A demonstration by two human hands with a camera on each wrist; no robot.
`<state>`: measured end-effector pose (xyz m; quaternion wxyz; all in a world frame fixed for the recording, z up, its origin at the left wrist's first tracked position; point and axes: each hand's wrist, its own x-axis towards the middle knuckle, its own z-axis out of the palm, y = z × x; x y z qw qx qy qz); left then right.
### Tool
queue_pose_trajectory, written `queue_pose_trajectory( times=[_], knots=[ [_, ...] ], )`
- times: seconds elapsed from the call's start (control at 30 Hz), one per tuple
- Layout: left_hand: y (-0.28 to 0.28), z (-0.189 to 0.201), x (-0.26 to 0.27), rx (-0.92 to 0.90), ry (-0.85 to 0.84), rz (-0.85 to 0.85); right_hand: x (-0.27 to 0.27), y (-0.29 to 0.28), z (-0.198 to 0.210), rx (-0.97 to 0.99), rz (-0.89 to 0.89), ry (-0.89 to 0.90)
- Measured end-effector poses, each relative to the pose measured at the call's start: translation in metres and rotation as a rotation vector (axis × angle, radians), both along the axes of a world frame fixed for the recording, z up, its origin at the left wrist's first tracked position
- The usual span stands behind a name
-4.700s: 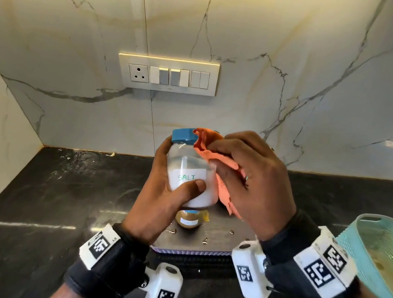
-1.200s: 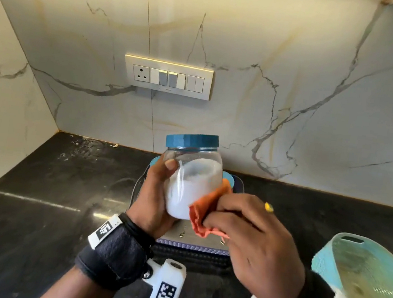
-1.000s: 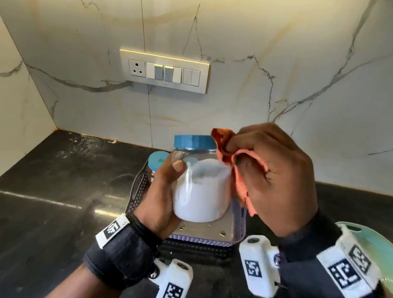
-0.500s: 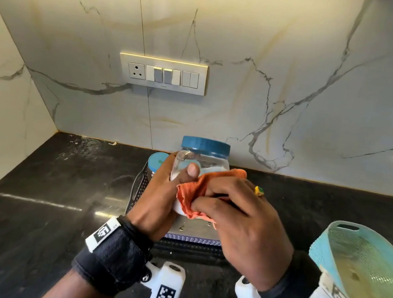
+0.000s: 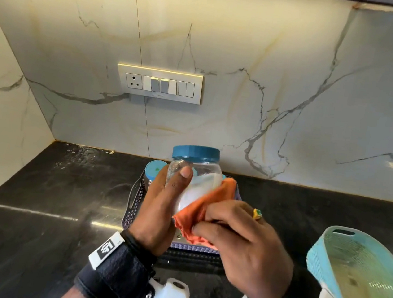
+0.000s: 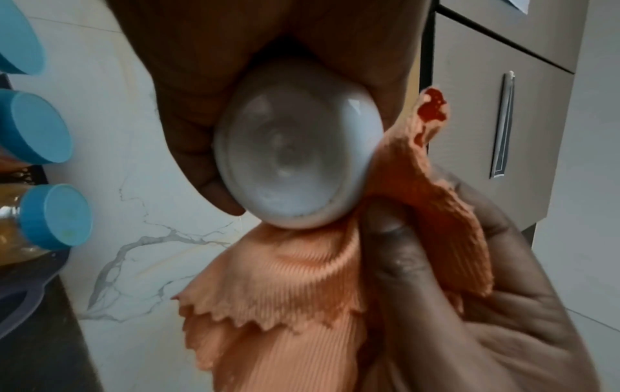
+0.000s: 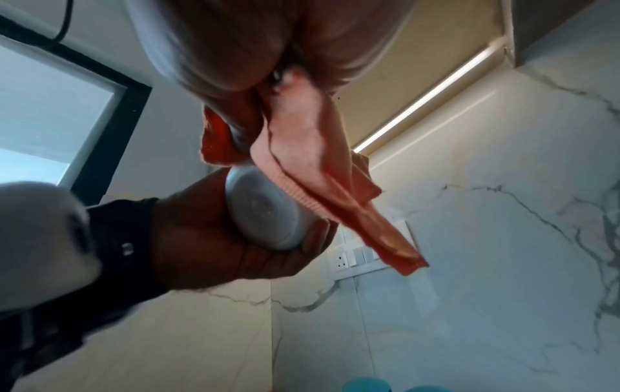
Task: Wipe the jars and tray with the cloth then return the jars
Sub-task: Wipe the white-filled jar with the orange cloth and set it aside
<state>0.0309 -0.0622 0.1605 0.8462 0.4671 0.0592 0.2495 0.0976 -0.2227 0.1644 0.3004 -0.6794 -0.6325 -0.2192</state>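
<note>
above the black stone counter (image 5: 35, 203), held up before the marble wall:

- item: clear plastic jar with a blue screw lid and white powder inside (image 5: 195, 171). my left hand (image 5: 158, 208) grips it round the side, thumb up the front, fingers curled behind. it hangs over the tray, tilted a little.
- item: orange ribbed cloth with a zigzag edge (image 5: 204, 211). my right hand (image 5: 240, 243) has it bunched, fingers and thumb pinching the folds and pressing them to the jar's lower right side and base edge.
- item: dark perforated tray (image 5: 134, 203), on the counter just below and behind the jar. at least two other blue-lidded jars (image 6: 36, 130) stand in it, one with amber contents.
- item: turquoise plastic basket (image 5: 360, 280), near my right wrist.

step in hand, as i judge it: wiping this jar, lower body and base. jars first; tray and return not yet done.

next move calls for: turning the jar in my left grip so the cloth meets the unwiped faces, lid included, without loosening my hold; then a spot off the tray to stand it, since the tray itself needs wiping.

not made out:
- any label on the jar, covered by my left hand and the cloth.
- tray floor and full count of jars, blocked by my hands.
- whether the jar surface is clean yet.
- basket contents, cut off at the frame edge.
</note>
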Motion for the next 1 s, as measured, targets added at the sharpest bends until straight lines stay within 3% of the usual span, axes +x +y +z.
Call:
queue_pose_trajectory(
  times=[0.23,0.43,0.7,0.77,0.9,1.0],
  knots=[
    [-0.013,0.009,0.008,0.021,0.015,-0.012,0.041,0.010,0.052,0.237,-0.083,0.181],
    [-0.002,0.011,0.005,-0.049,-0.052,-0.030,0.003,-0.007,0.009,0.065,0.064,0.163],
    [-0.003,0.021,0.004,-0.025,-0.077,-0.073,0.036,0.023,0.064,0.291,-0.062,0.277],
    [0.002,0.021,0.003,-0.046,-0.090,-0.098,0.023,0.020,0.056,0.282,-0.035,0.318],
    [0.016,0.019,-0.003,-0.120,-0.089,-0.125,-0.006,0.010,0.021,0.112,0.020,0.219],
    [0.019,0.017,-0.007,-0.117,-0.069,-0.143,0.003,0.019,0.032,0.184,-0.014,0.223]
  ],
)
